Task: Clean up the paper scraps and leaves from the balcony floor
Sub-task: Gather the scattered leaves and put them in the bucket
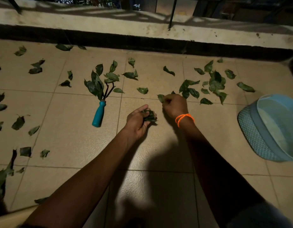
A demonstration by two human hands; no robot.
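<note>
Green leaves point(214, 83), seemingly scattered over tiles

The hand rake point(99, 111) lies left of both hands, the basket point(272, 129) right, leaves point(214, 83) between.

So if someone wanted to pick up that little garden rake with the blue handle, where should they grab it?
Probably by the blue handle of the rake, coming from above and the near side. The handle lies flat on the floor with its end toward the person and bare, while the prongs at the far end sit among leaves.
</note>
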